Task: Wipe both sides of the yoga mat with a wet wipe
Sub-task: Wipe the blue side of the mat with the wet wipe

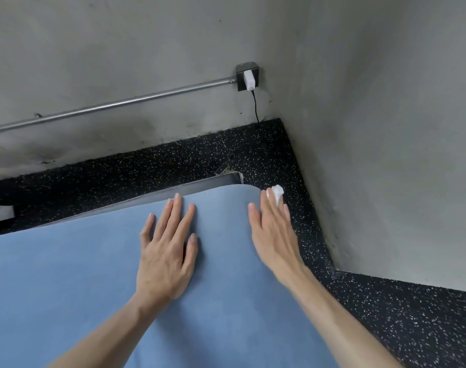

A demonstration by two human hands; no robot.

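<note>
while the blue yoga mat (pixel 80 274) is spread across the speckled black floor (pixel 399 322) in a room corner, its far end is seen folded over, with a grey underside strip (pixel 157 197) exposed along the fold. the left hand (pixel 165 251) is laid flat on the blue surface near the far edge, fingers straight and spread, nothing held. the right hand (pixel 273 235) is placed at the mat's right edge near the far corner, palm turned inward, thumb resting on the blue surface; a crumpled white wet wipe (pixel 275 193) is held between its fingers at the tips, just past the mat corner and above the floor. grey concrete walls (pixel 385 128) are met at the corner beyond the mat. a metal conduit pipe (pixel 115 103) is run along the back wall to a dark outlet box (pixel 247 76), into which a white charger (pixel 249 80) is plugged, with a thin black cable (pixel 255 110) hung down to the floor. a small metallic piece is partly hidden behind the mat's far corner; what it is cannot be told.
</note>
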